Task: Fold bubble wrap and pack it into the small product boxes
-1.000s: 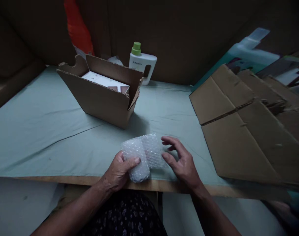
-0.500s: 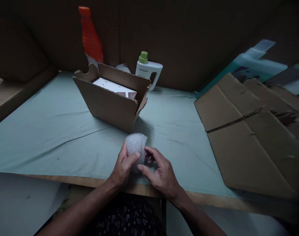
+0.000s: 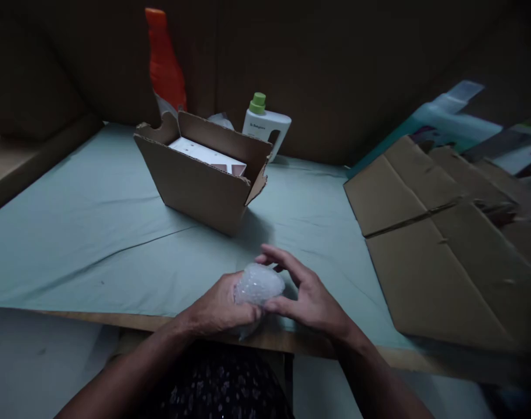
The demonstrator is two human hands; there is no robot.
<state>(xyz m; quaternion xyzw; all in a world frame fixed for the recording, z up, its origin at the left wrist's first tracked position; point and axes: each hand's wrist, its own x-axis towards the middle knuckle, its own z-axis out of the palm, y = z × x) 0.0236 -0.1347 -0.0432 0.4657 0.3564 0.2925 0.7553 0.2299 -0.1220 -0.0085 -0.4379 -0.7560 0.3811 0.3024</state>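
Near the table's front edge, a small bubble-wrapped bundle (image 3: pixel 260 284) is held tilted, its rounded end to the right; what lies inside the wrap cannot be made out. My left hand (image 3: pixel 221 305) is closed around its left side, thumb across the front. At the bundle's right end is my right hand (image 3: pixel 306 291), its thumb against the wrap and its fingers spread and curved above, apart from it. A loose flap of wrap hangs below my left thumb.
Beyond my hands stands an open cardboard box (image 3: pixel 195 189) with a white box (image 3: pixel 206 154) inside. Behind it are an orange bottle (image 3: pixel 164 64) and a white bottle with a green cap (image 3: pixel 265 125). At right, a large carton (image 3: pixel 431 267) leans before a teal bottle (image 3: pixel 461 122).
The bundle has tipped from upright to lying over toward the right, and come slightly nearer to me. My left hand has rolled over with it; my right fingers have lifted and spread.
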